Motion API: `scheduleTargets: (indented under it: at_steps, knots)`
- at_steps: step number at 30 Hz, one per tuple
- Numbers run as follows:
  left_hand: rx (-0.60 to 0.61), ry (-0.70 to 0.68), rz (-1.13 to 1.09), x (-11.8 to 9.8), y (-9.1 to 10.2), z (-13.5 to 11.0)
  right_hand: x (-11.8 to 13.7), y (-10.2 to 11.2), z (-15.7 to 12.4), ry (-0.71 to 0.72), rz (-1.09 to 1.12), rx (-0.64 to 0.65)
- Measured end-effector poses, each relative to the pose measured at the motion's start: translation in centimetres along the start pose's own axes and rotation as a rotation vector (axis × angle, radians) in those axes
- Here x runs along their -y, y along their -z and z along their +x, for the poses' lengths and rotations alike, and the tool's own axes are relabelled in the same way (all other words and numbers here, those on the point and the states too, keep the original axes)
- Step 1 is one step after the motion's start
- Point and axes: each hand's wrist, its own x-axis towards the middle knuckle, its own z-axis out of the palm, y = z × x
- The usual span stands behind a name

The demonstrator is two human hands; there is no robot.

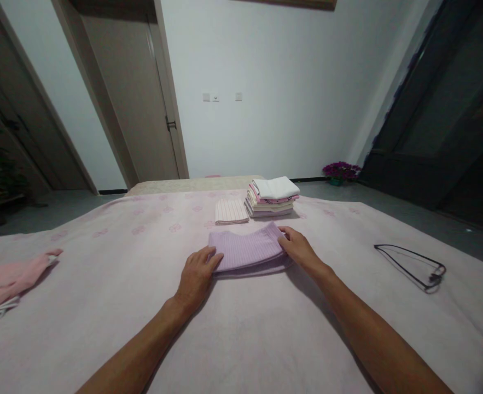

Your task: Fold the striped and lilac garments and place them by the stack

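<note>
A folded lilac ribbed garment [245, 249] lies between my two hands on the pale pink cover, its layers showing along the near edge. At its left end, my left hand [198, 271] is closed on the fabric, thumb on top. My right hand [301, 246] grips the right end, where a corner is lifted slightly. Just beyond it rests a folded striped cloth [231, 212]. Beside that cloth stands a neat stack of folded clothes [272, 198], white on top. The exact kind of the lilac garment cannot be made out.
A black wire clothes hanger [413, 254] lies to the right on the bed cover [241, 339]. Toward the left edge is a crumpled pink garment [13, 279] with striped fabric under it. Purple flowers [342, 170] stand on the floor by the far wall.
</note>
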Motion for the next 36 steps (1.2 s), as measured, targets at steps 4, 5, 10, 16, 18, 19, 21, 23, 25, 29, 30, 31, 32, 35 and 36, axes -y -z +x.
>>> scheduleTargets:
  at_steps: [4,5,10,16,18,19,21,23,25,29,30,31,32,35,36]
  knots:
    - [-0.003,-0.073,-0.010,0.0,-0.2,0.0,-2.0,0.2,-0.5,0.037,-0.155,-0.038]
    - [-0.001,-0.087,-0.019,0.0,-0.1,0.0,-2.2,0.3,-0.6,0.038,-0.177,-0.042]
    - [0.000,-0.132,-0.075,-0.2,0.1,0.0,-2.9,0.8,-0.5,0.040,-0.260,-0.041]
    - [0.029,-0.117,-0.137,-0.6,0.7,0.2,-3.3,1.2,-0.5,-0.005,-0.317,-0.024]
    - [0.058,-0.108,-0.143,-0.8,0.9,0.3,-3.3,1.2,-0.7,-0.020,-0.354,-0.008]
    - [0.072,-0.104,-0.146,-0.8,1.0,0.3,-3.3,1.2,-0.8,-0.021,-0.377,-0.003]
    - [0.097,-0.099,-0.153,-0.9,1.2,0.4,-3.3,1.0,-1.1,-0.011,-0.418,-0.002]
    - [0.120,-0.103,-0.155,-1.1,1.5,0.4,-3.3,0.8,-1.4,0.007,-0.456,-0.004]
    - [0.134,-0.108,-0.144,-1.3,1.8,0.4,-3.3,0.6,-1.8,0.033,-0.497,-0.011]
    - [0.133,-0.127,-0.079,-1.6,2.2,0.5,-2.4,0.7,-2.8,0.180,-0.669,-0.144]
    - [0.123,-0.136,-0.059,-1.7,2.2,0.6,-2.0,0.9,-3.1,0.248,-0.706,-0.173]
    - [0.108,-0.147,-0.041,-1.6,2.0,0.6,-1.6,1.1,-3.4,0.328,-0.725,-0.174]
    - [0.093,-0.158,-0.028,-1.5,1.9,0.6,-1.3,1.3,-3.7,0.413,-0.724,-0.134]
    - [0.065,-0.177,-0.018,-1.1,1.3,0.7,-0.8,1.8,-4.3,0.626,-0.659,0.137]
    - [0.060,-0.177,-0.018,-0.9,1.2,0.7,-0.8,1.9,-4.3,0.662,-0.646,0.218]
